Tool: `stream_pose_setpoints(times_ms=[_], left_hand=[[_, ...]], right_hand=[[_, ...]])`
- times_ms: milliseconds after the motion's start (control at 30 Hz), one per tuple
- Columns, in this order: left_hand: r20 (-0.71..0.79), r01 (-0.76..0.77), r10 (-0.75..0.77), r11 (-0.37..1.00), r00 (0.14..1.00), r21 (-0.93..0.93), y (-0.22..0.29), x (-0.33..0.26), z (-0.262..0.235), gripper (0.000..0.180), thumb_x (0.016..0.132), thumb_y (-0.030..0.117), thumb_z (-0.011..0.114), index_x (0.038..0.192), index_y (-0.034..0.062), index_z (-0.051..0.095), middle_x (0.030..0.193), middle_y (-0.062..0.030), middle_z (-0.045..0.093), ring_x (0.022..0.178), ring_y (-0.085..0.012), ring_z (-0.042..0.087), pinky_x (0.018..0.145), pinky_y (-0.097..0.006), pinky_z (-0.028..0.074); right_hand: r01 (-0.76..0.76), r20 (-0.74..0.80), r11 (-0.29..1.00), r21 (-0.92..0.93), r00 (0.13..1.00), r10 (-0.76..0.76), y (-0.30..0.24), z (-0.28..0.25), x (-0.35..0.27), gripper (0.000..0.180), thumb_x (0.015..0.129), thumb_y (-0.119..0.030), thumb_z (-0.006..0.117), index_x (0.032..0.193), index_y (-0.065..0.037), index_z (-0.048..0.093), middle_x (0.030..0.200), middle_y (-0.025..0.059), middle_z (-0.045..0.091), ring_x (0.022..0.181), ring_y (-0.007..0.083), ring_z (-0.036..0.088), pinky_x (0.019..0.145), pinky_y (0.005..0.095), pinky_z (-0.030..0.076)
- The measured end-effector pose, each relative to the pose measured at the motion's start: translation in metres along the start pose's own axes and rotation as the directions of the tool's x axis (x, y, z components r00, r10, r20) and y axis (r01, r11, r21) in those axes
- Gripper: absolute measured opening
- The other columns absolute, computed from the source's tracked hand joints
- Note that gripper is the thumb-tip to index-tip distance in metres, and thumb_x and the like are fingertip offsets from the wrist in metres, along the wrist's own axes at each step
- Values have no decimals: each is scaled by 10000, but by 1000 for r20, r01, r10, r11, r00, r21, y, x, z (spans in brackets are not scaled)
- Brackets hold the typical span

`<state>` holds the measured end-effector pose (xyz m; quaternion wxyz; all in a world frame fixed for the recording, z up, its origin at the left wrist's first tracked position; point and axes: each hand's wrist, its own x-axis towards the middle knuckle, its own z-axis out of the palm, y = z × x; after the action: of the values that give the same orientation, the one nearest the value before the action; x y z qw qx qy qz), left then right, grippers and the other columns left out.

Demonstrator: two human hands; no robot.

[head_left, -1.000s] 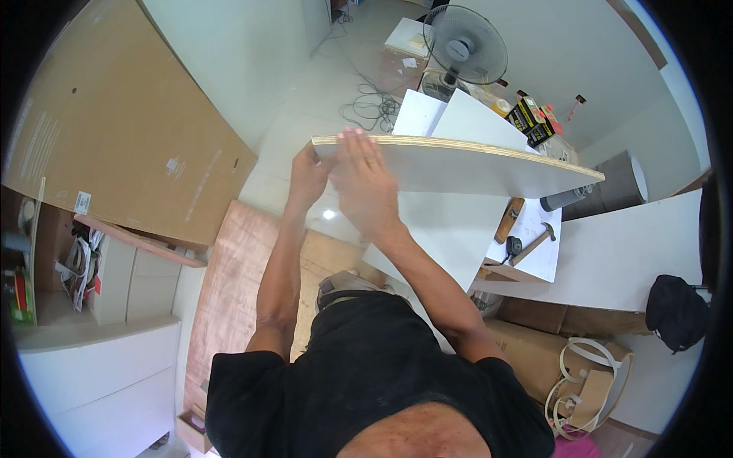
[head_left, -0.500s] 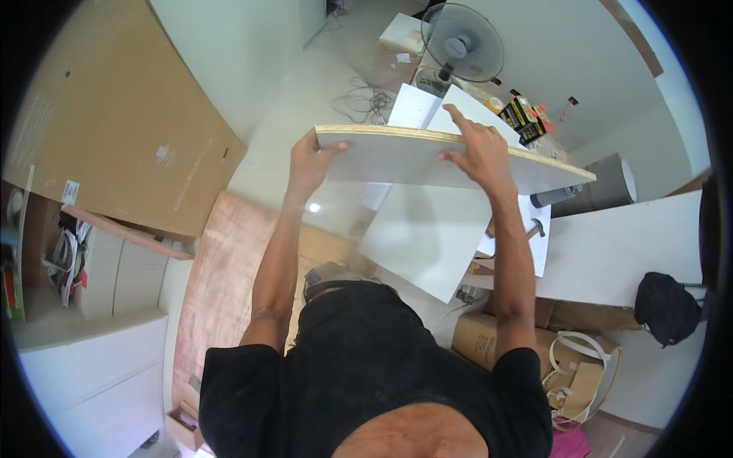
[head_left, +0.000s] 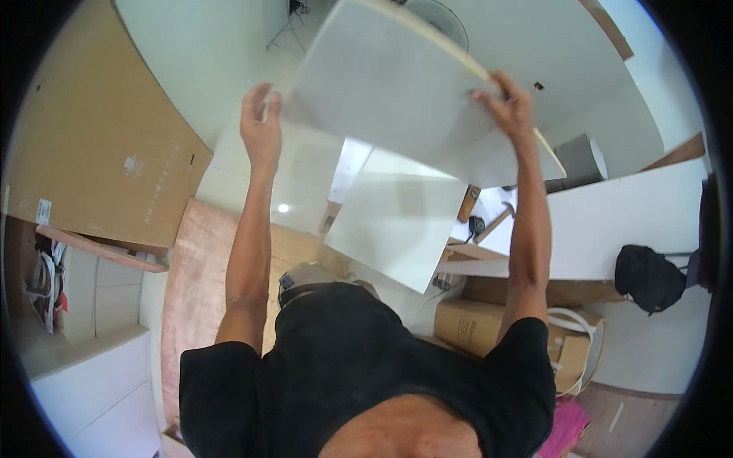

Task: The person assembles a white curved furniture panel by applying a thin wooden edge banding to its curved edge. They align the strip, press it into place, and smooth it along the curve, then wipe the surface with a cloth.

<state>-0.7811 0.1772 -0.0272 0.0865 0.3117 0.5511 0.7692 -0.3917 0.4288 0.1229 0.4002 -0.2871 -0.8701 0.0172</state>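
A large grey-white board (head_left: 382,84) with a pale plywood edge is raised in front of me, tilted. My right hand (head_left: 510,114) grips its far edge on the right side, thumb on the near face. Just off the board's left edge, my left hand (head_left: 261,126) is in the air, thumb and fingers apart and a little blurred, with nothing in it. Below the raised board lies another white panel (head_left: 397,229). Past that panel are a hammer (head_left: 496,223) and a small dark tool (head_left: 476,226) on a white surface.
A fan (head_left: 439,19) is partly hidden behind the board. To the right stand a grey cylinder (head_left: 576,160) and a white counter (head_left: 611,221) with a black bag (head_left: 650,278). A large cardboard box (head_left: 99,145) leans at left, beside a wooden sheet (head_left: 202,290) on the floor.
The board has risen and tilted, its left end swinging up and away. My left hand has let go of it and moved left; my right hand still holds on.
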Motion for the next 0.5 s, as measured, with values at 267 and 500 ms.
stream_pose_setpoints(times_ms=[267,500], left_hand=[[199,226,-193,961,961,-159,-10,-18,52,624,1183,430,532,1617,-17,496,1662,-206,524,1566,-310,479,1303,-466,365],[48,-287,378,772,924,-567,202,73,181,615,1185,344,478,1661,-42,427,1716,-231,452,1609,-313,427,1326,-462,327]], right_hand=[[-114,-461,984,138,872,166,-61,-141,53,574,932,-358,936,1277,53,733,1119,122,796,1030,194,755,934,318,596],[-49,-674,909,415,655,343,-131,-183,32,512,919,-263,948,1227,78,721,1086,186,800,978,258,797,925,356,644]])
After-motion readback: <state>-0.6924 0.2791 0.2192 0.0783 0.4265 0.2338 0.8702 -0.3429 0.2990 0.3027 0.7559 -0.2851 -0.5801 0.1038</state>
